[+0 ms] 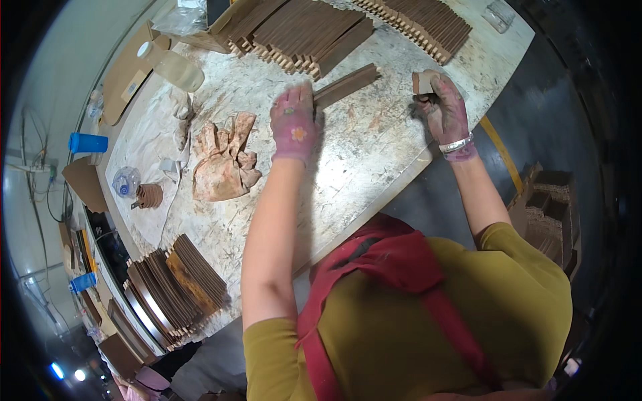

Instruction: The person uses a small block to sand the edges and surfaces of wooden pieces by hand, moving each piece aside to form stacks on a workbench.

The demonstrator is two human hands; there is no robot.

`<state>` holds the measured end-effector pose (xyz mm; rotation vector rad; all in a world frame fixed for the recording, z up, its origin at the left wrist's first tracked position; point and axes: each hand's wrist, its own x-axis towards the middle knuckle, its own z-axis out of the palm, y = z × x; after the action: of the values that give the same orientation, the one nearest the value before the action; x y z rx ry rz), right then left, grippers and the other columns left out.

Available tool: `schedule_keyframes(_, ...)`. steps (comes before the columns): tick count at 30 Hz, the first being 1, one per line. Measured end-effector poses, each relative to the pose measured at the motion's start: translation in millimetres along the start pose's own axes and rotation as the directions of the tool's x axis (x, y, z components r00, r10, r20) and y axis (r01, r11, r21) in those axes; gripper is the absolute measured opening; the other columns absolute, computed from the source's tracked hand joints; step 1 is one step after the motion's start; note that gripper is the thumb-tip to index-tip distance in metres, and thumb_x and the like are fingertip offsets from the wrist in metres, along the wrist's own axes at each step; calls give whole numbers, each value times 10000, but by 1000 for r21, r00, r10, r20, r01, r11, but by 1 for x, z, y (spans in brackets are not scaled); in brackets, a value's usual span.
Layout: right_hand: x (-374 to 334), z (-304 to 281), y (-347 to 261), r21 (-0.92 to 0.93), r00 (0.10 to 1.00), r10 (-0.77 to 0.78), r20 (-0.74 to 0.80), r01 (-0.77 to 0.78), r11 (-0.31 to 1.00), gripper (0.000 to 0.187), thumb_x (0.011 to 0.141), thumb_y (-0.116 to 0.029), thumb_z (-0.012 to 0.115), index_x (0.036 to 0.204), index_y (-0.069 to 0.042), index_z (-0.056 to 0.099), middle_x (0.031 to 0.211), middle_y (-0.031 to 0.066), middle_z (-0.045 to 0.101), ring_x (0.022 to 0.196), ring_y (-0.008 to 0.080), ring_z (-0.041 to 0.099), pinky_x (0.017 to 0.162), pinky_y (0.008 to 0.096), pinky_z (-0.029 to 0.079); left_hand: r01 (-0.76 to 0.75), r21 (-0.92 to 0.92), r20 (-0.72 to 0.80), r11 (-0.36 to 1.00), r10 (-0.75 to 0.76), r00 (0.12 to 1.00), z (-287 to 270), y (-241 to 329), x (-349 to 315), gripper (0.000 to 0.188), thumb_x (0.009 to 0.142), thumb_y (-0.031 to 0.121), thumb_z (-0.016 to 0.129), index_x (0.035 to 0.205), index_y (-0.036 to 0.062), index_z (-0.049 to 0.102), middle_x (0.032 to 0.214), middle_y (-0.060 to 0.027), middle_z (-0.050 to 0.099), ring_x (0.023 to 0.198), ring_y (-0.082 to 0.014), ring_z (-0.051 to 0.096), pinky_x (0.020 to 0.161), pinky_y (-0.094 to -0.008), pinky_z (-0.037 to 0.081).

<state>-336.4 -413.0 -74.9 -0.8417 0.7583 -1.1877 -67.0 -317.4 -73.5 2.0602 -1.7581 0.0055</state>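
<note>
My left hand, in a pink-purple knit glove with a flower on it, is closed on the near end of a brown wooden slat. The slat lies aslant on the worktable, with a pale peg at its far end. My fingertips there are slightly blurred. Over the table's right side, my right hand, in a stained glove with a pale band at the wrist, pinches a small folded pad. This pad has brown and pale grey faces and looks like sandpaper. It is apart from the slat.
Stacked brown slats with pale pegs line the far side, beside another stack. A stained cloth lies left of my left arm. Beyond it stands a bottle of yellowish liquid. More slats sit near left; cartons stand right, below the table.
</note>
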Motion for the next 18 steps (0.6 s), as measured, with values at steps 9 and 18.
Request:
schedule_keyframes(9,-40,-7,45,-379,978,210,22,-186,907,347,922,-275,629,1156,-22,589,943,86,645,774,128,628,639,242,528,-84,244,283,966,12,959,-48,-13,-148,566,819,311,687,1311,83,523,1253,-137,546,1143,-324,527,933,-445,442)
schedule_keyframes(18,-40,75,78,-698,900,288,328,26,716,340,876,-303,662,1050,-18,595,929,140,667,814,197,668,676,306,556,-29,-57,159,998,38,987,-16,-2,-152,634,802,368,684,1330,57,522,1273,-196,528,1164,-372,514,975,-452,431)
